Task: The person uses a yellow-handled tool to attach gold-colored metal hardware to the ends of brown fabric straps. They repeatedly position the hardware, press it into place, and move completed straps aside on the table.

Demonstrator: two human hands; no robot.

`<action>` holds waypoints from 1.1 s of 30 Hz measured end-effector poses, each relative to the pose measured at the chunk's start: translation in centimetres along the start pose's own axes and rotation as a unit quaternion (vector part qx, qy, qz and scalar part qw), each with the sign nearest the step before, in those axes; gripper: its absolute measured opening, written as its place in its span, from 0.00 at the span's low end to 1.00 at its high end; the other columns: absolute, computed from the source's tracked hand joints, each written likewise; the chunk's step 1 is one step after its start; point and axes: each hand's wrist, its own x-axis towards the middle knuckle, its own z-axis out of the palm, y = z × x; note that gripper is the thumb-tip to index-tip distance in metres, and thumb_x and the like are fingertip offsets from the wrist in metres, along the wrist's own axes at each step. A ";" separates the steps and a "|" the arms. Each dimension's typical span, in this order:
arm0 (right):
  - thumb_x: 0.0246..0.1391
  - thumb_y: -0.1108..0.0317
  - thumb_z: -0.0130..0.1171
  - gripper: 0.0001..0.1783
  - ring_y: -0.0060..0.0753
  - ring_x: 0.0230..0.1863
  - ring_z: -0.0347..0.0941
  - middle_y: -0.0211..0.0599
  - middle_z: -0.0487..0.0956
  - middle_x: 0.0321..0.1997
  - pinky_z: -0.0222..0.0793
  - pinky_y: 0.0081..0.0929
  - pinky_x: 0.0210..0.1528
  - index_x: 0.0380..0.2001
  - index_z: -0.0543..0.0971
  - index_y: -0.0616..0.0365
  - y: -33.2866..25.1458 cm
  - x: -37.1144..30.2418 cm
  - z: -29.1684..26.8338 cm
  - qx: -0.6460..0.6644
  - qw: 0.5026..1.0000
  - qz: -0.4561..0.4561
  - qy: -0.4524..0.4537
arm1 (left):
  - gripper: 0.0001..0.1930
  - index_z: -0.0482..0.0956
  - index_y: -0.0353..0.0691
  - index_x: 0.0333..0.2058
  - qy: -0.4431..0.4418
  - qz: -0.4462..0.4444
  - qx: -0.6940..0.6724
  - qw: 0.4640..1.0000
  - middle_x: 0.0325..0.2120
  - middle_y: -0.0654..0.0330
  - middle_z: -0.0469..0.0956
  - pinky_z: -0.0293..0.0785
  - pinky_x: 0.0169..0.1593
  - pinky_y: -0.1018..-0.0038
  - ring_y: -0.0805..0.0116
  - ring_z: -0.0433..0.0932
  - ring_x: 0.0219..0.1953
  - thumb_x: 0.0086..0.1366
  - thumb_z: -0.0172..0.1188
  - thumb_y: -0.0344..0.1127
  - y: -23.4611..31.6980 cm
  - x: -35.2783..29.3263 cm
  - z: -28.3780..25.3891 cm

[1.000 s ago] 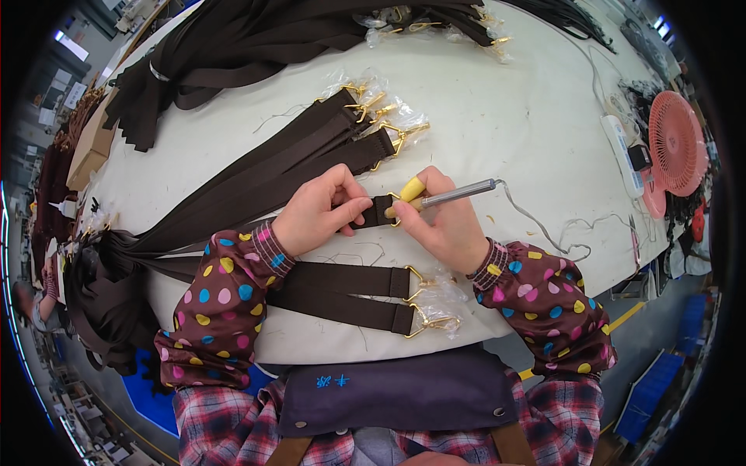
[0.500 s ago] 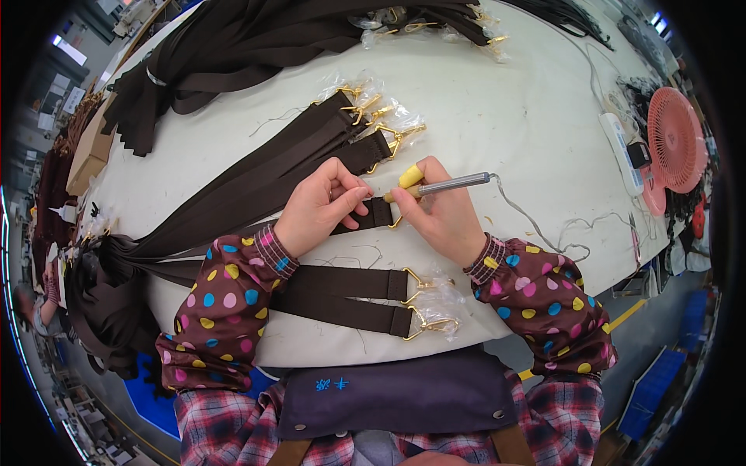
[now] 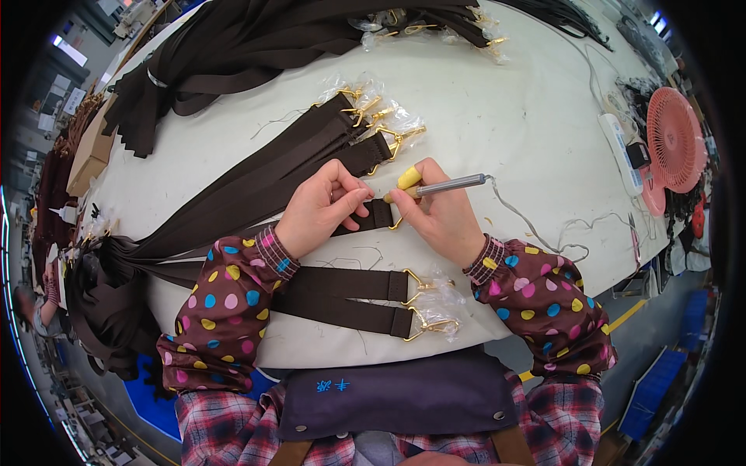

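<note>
My right hand (image 3: 443, 208), a yellow cot on one finger, grips a slim pen-shaped electric tool (image 3: 453, 185) with a grey barrel and a cord. Its tip end points left, towards my left hand (image 3: 322, 208), whose thumb and fingertips are pinched together. What that pinch holds, if anything, is too small to make out. Beneath both hands lies the end of a dark brown webbing strap (image 3: 379, 213) with a gold metal ring. Two more straps (image 3: 350, 283) with gold buckles and plastic wrap (image 3: 444, 311) rest nearer to me. Further straps (image 3: 311, 140) with gold hooks lie just beyond my hands.
A large bundle of brown straps (image 3: 233, 46) covers the table's far left. Gathered strap lengths (image 3: 109, 303) hang at the left edge. On the right stand a pink fan (image 3: 674, 140) and a white power strip (image 3: 620, 151). The tool's cord (image 3: 528, 221) trails across the white table (image 3: 505, 116).
The pen-shaped tool has tilted and shifted very slightly in my right hand. My left hand stays pinched in nearly the same place, and the straps lie as before.
</note>
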 end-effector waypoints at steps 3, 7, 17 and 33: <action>0.59 0.70 0.59 0.10 0.14 0.26 0.64 0.29 0.72 0.26 0.61 0.18 0.26 0.34 0.68 0.62 0.2 0.0 0.0 -0.008 1.000 -0.006 0.001 | 0.07 0.64 0.39 0.35 -0.002 0.002 0.003 1.000 0.39 0.57 0.76 0.79 0.33 0.81 0.78 0.77 0.34 0.69 0.54 0.30 0.0 0.0 0.0; 0.59 0.70 0.59 0.10 0.14 0.27 0.65 0.29 0.72 0.26 0.62 0.18 0.27 0.34 0.68 0.62 0.1 0.1 0.0 -0.013 1.000 -0.009 -0.001 | 0.07 0.64 0.39 0.35 0.004 -0.001 0.004 1.000 0.39 0.57 0.76 0.79 0.33 0.82 0.78 0.77 0.34 0.70 0.54 0.31 0.2 -0.1 0.0; 0.55 0.70 0.60 0.10 0.27 0.22 0.75 0.35 0.77 0.21 0.67 0.22 0.25 0.31 0.68 0.61 -0.4 -0.6 -0.4 0.019 0.998 -0.051 0.018 | 0.12 0.75 0.45 0.38 0.040 0.160 0.544 0.823 0.37 0.64 0.72 0.76 0.34 0.69 0.62 0.79 0.33 0.57 0.66 0.34 4.4 -2.4 -0.3; 0.55 0.68 0.60 0.11 0.24 0.25 0.74 0.34 0.76 0.24 0.68 0.22 0.26 0.31 0.68 0.60 0.7 -0.7 -0.2 0.070 0.997 0.010 -0.031 | 0.05 0.76 0.41 0.34 -0.210 0.148 0.389 0.885 0.33 0.62 0.70 0.70 0.42 0.72 0.64 0.72 0.37 0.59 0.64 0.29 2.5 2.4 -1.3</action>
